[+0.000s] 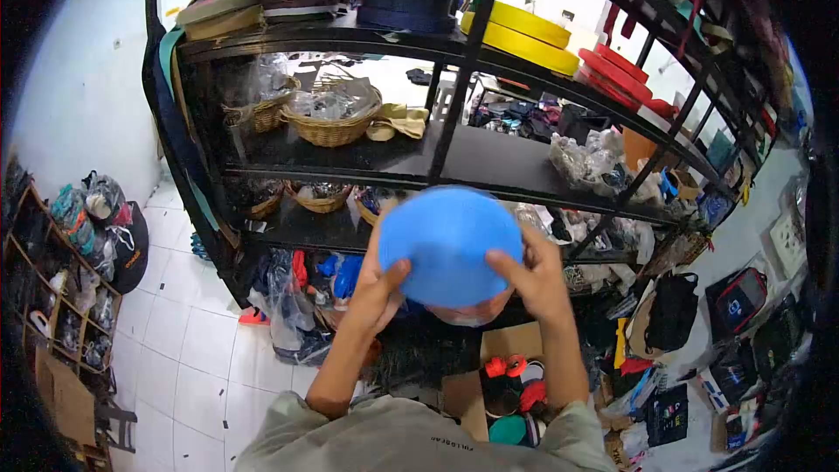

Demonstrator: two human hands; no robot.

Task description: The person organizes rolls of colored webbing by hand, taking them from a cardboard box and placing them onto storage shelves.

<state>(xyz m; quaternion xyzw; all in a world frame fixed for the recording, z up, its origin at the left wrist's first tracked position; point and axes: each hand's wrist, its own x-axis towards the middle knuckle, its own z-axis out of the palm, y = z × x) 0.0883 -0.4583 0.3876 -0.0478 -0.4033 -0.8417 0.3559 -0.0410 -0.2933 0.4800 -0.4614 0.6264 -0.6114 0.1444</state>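
Note:
A blue roll of webbing [450, 240] is held up in front of my chest, its flat round face turned toward me and a little blurred. My left hand [380, 275] grips its left edge, with the thumb pressed on the face. On the opposite edge, my right hand [533, 271] clasps it the same way; most fingers of both hands are behind the roll. Below its lower rim shows a pale reddish edge that I cannot make out. An open cardboard box [468, 402] with red, green and dark rolls stands below my right forearm.
A black shelf rack [393, 162] stands ahead, bearing yellow rolls [524, 31], red rolls [616, 74] and a wicker basket [332, 127] of plastic bags. Bags [673, 315] hang at the right. A wooden cubby shelf [65, 297] is at the left, beside the white tiled floor [188, 332].

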